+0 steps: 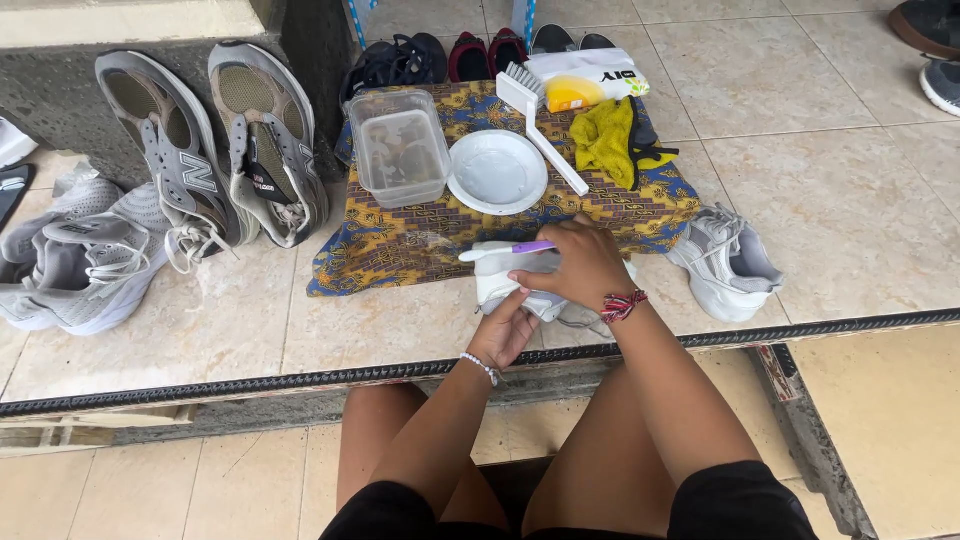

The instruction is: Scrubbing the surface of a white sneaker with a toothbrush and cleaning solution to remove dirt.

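Hands: left hand [503, 330] cups the white shoe [500, 275] from below; right hand [580, 265] grips a purple toothbrush [505, 250].
Toothbrush axis: near horizontal, head pointing left.
Shoe place: tile ledge, at the patterned cloth [400, 245] edge.

A raised tiled floor [820, 180] carries everything here, edged in front by a dark strip. Spread across it is a patterned blue-and-yellow cloth [400, 245], and on that sit a clear plastic tub [398, 147], a white plate [497, 172], a white scrub brush [540, 130], a yellow rag [605, 140] and a white pouch [585, 80]. Left on the tiles lie grey sneakers [85, 255]; two more lean against the wall [215, 140]. A white sneaker [725, 262] rests right of the cloth.
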